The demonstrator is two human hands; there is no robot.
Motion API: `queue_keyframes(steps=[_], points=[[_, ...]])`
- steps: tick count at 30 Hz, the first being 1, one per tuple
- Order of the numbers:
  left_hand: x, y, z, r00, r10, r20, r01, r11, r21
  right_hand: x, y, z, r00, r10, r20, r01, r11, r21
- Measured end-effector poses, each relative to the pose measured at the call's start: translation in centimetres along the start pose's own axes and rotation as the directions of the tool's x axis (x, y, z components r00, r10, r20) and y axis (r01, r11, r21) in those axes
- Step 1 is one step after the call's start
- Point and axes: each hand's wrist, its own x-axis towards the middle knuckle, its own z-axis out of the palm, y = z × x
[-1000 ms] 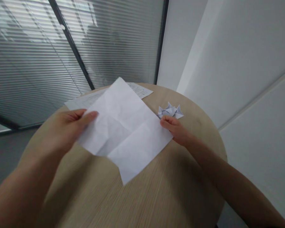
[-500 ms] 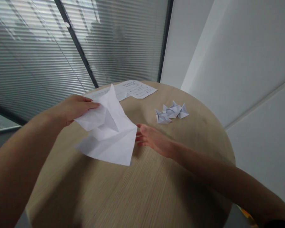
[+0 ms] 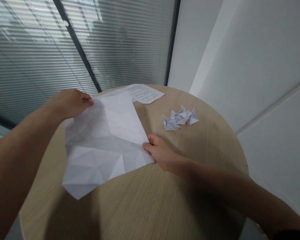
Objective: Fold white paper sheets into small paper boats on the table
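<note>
A creased white sheet of paper [image 3: 107,136] is spread out in the air above the round wooden table. My left hand [image 3: 68,103] pinches its upper left edge between thumb and fingers. At the sheet's right edge, near the lower corner, my right hand [image 3: 160,150] grips it with the thumb on top. Fold lines cross the paper, mostly over its lower half. Beyond my right hand, several small folded paper shapes [image 3: 181,116] with pointed tips sit together on the table.
Printed sheets [image 3: 146,93] lie at the table's far edge, partly covered by the paper I hold. The round table [image 3: 145,203] has a pale wood grain. Behind it stand a glass partition with blinds [image 3: 130,43] and a white wall [image 3: 265,60].
The paper has opened from a partly folded, bent shape into a broad flat sheet. My right hand has closed on its right edge. My left hand has moved slightly up and left.
</note>
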Motion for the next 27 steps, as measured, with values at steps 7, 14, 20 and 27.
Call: queue_keyframes(steps=[7, 14, 20, 27], points=[[-4.7, 3.9, 3.7, 0.926, 0.229, -0.300, -0.187, 0.969, 0.160, 1.9, 2.3, 1.8, 0.968, -0.207, -0.141, 0.162, 0.946, -0.281], [-11.4, 6.5, 10.6, 0.953, 0.275, 0.127, -0.279, 0.960, 0.015, 0.6, 1.5, 1.7, 0.922, -0.370, 0.117, 0.355, 0.683, -0.638], [-11.9, 4.4, 13.0, 0.939, 0.340, 0.046, -0.341, 0.940, 0.009, 2.8, 1.0, -0.2, 0.679, -0.515, 0.523, 0.598, -0.024, -0.801], [-10.4, 2.3, 12.1, 0.933, 0.333, 0.135, -0.330, 0.943, -0.045, 3.4, 0.0, -3.3, 0.713, -0.414, 0.566, 0.624, 0.007, -0.781]])
